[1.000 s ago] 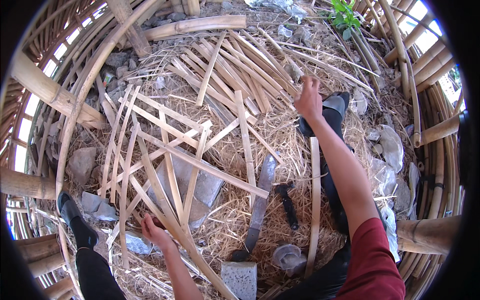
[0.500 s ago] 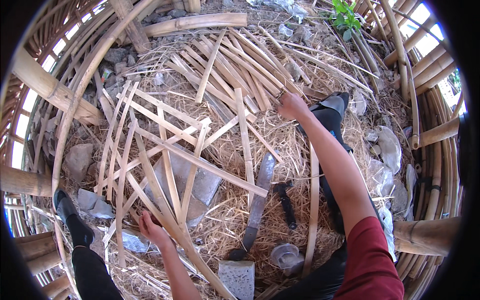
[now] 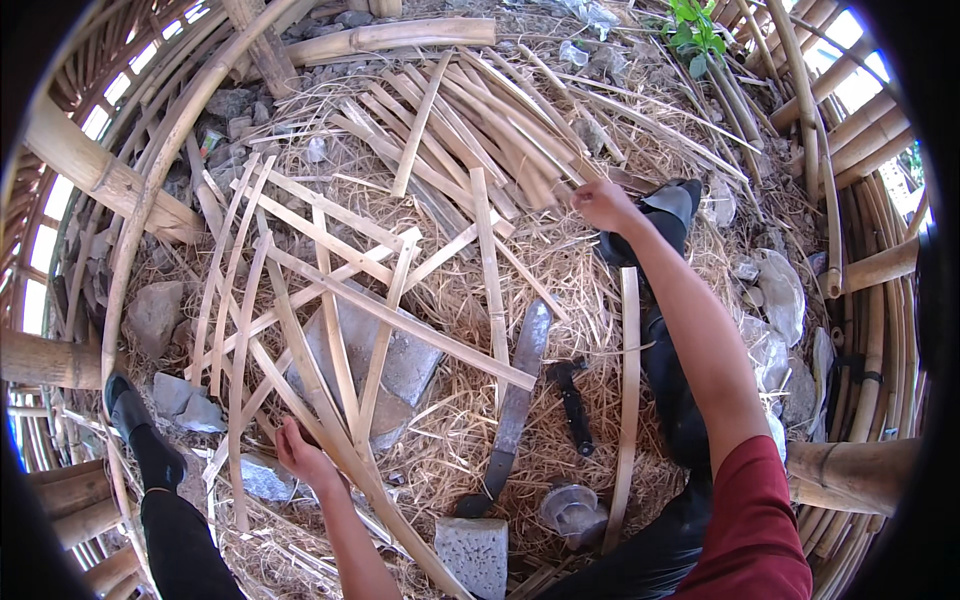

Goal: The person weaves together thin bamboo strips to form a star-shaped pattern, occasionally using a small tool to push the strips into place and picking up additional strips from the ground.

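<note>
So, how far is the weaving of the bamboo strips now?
A few strips already cross in a loose lattice. The left hand presses its near corner; the right hand grips a strip in the loose pile. Most strips remain unwoven, and the long knife lies unused.

1. My left hand (image 3: 305, 458) sits at the near end of the crossed bamboo strips (image 3: 330, 300); they fan out from 10 to 1 o'clock and block any flat sweep forward.
2. At 3 o'clock of that hand, the long blade (image 3: 515, 400) lies on the straw, with a dark tool (image 3: 575, 405) just beside it.
3. My right hand (image 3: 603, 205) is at the edge of the loose strip pile (image 3: 480, 130), which fills 10 to 12 o'clock.
4. A single slat (image 3: 626, 400) runs alongside my right forearm.
5. Stones (image 3: 780, 290) crowd 4 o'clock of the right hand.
</note>
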A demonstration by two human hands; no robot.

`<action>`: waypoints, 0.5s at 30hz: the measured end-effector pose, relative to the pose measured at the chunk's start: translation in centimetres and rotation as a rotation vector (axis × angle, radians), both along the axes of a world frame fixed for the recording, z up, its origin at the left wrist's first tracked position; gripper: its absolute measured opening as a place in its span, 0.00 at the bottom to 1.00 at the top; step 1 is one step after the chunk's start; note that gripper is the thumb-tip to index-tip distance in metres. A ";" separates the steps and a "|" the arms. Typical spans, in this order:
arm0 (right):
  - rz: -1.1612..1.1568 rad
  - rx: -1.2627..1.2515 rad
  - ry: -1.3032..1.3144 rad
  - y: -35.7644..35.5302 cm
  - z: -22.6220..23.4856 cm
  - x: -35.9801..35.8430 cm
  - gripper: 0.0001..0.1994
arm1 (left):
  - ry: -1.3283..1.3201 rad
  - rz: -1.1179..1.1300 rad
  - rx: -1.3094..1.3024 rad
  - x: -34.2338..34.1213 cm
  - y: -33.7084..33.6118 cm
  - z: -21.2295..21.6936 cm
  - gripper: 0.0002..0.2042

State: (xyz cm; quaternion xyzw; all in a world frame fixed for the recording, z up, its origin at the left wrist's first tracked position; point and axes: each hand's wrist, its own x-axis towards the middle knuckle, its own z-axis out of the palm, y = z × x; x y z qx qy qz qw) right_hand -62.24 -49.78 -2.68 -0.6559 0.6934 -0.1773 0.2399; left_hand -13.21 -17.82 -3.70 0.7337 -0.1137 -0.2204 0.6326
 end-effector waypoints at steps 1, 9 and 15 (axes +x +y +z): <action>0.114 -0.132 0.152 0.3 -0.3 -0.2 0.11 | -0.009 -0.016 0.006 0.3 0.1 -0.5 0.16; 0.073 -0.532 0.303 2.7 1.8 6.7 0.19 | -0.006 0.007 0.073 1.1 0.3 -0.9 0.18; -0.088 -0.455 0.157 1.5 2.1 11.3 0.24 | -0.010 -0.011 0.005 -0.5 -0.1 0.4 0.14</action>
